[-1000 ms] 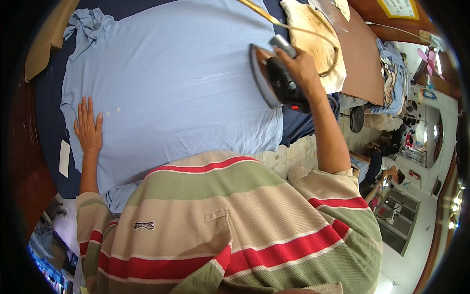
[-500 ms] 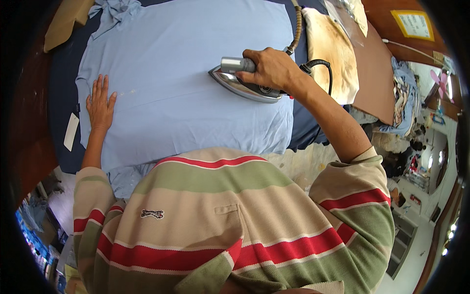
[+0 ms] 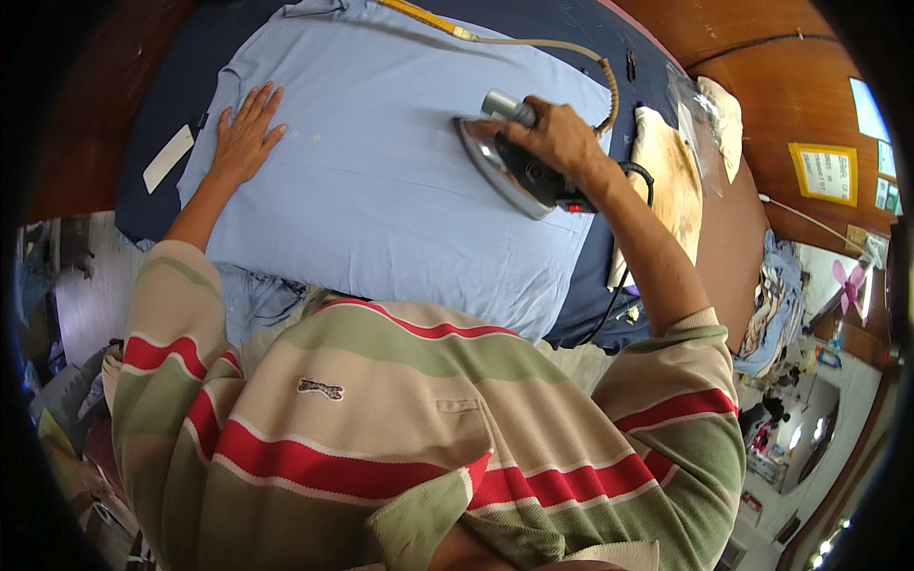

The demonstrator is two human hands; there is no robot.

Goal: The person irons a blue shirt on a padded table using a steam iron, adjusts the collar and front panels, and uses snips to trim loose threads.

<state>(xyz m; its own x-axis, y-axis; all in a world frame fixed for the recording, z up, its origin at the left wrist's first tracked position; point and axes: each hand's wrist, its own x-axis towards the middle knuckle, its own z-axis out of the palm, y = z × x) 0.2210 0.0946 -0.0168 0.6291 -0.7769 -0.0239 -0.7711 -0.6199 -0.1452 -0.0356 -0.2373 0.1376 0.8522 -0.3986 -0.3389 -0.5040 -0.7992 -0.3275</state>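
Note:
A light blue garment [image 3: 381, 190] lies spread over a dark navy table cover [image 3: 562, 38]. On its right part rests a clothes iron [image 3: 500, 167], black with a shiny metal base and a grey cylinder at the handle's front. My right hand [image 3: 557, 138] is wrapped round the iron's handle. The iron's tip points to the upper left. Flat on the garment's left edge lies my left hand [image 3: 248, 138], fingers stretched out. Just left of it, a white tag [image 3: 168, 159] lies on the navy cover.
A hose [image 3: 609, 90] and a black cord [image 3: 640, 171] run from the iron. To the right lies a cream cloth with brown stains [image 3: 666, 162], with clear plastic [image 3: 700, 124] beside it. Folded clothes [image 3: 776, 295] are piled farther right. A pink fan [image 3: 847, 281] stands beyond.
The iron's tip has turned more toward the far side, with my right hand still on the handle. My left hand stays flat at the garment's left edge. The whole view has shifted and tilted.

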